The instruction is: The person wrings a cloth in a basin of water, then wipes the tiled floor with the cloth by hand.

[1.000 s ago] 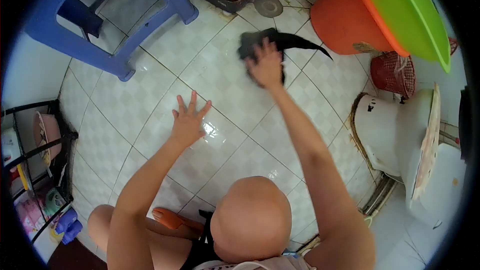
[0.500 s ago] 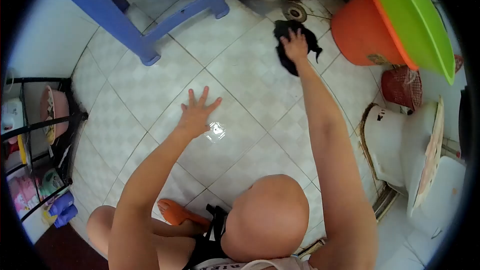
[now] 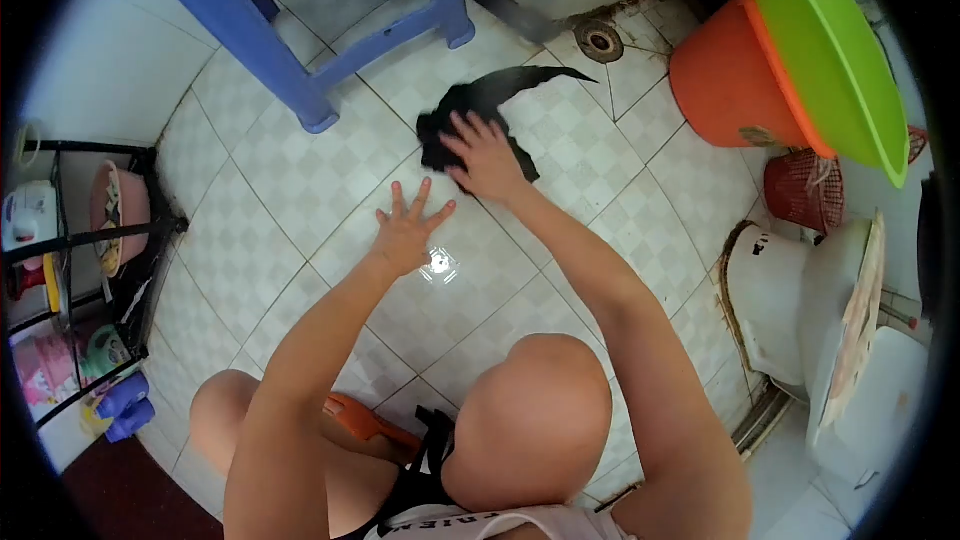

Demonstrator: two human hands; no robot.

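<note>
Flat on the tiled floor (image 3: 270, 190), with its fingers spread, rests my left hand (image 3: 408, 235). It holds nothing and supports me. My right hand (image 3: 488, 162) lies open on top of a black cloth (image 3: 455, 118), pressing it against the tiles with outstretched fingers. The cloth is bunched under the palm, and one thin end trails off to the right. Only a short gap separates my two hands.
A blue plastic stool (image 3: 300, 80) stands ahead on the left. Near a floor drain (image 3: 599, 40) are an orange bucket (image 3: 715, 80), a green basin (image 3: 830, 50) and a red basket (image 3: 803, 185). The toilet (image 3: 765, 290) is at right, a black rack (image 3: 95, 240) at left.
My right hand has swept the black cloth leftward and toward me, away from the drain, close to my left hand. The left hand stays on the floor in about the same spot.
</note>
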